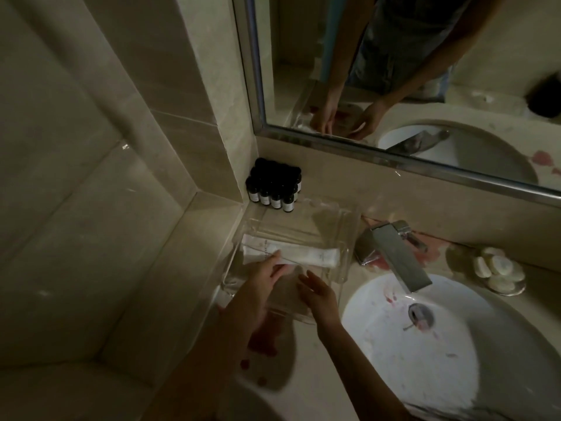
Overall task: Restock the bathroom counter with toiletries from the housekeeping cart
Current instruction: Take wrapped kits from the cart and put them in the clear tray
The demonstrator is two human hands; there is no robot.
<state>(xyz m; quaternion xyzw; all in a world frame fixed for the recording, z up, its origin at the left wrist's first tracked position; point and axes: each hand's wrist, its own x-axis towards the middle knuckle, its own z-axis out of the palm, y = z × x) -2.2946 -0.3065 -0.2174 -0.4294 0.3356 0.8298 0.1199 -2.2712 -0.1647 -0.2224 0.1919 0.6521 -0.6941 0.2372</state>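
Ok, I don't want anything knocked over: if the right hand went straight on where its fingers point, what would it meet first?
Probably the white packets lying in the clear tray, just beside the left hand; the right hand points up-left at them, though depth is unclear.

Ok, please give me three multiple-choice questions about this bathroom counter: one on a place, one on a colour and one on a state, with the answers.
1. Where do the dark bottles stand?
A) in the sink
B) in the corner behind the clear tray
C) on the soap dish

2. What colour are the packets in the tray?
A) white
B) red
C) green

3. How is the right hand?
A) gripping the faucet
B) open over the tray, holding nothing
C) curled round a bottle

Answers:
1 B: they cluster in the corner beyond the tray.
2 A: they show pale white through the clear wall.
3 B: its fingers are straight and nothing is in them.
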